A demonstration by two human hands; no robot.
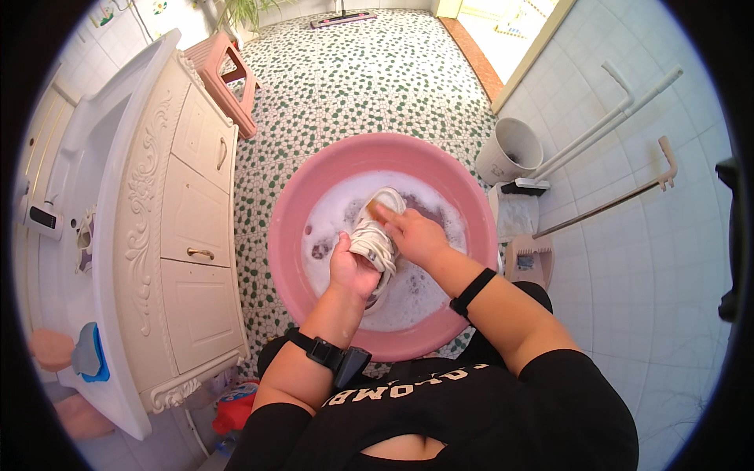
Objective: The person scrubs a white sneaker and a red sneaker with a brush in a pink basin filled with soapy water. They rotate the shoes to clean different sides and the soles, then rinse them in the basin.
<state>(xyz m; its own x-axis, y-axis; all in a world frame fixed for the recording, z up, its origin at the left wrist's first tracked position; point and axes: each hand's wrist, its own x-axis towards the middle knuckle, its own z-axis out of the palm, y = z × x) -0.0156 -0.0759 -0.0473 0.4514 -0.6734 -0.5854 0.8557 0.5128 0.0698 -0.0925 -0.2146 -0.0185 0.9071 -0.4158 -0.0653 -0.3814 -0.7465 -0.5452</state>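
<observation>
A white lace-up shoe [377,242] is held over the soapy water [412,288] in a large pink basin [290,206]. My left hand [350,268] grips its ankle end from the near left, with the toe pointing away from me. In my right hand [417,232] is a small brownish brush [376,209], partly covered by the fingers and slightly blurred. It lies against the shoe's front part, near the toe. White foam floats around the shoe, and darker patches of water show through. My left hand and wrist hide part of the heel.
A cream vanity cabinet [197,200] with a white sink stands left. Behind it is a pink plastic stool [227,82]. On the right are a waste bin [509,150], a broom [530,186] and a dustpan [530,259] along the tiled wall. A red bottle [235,406] sits near my left elbow.
</observation>
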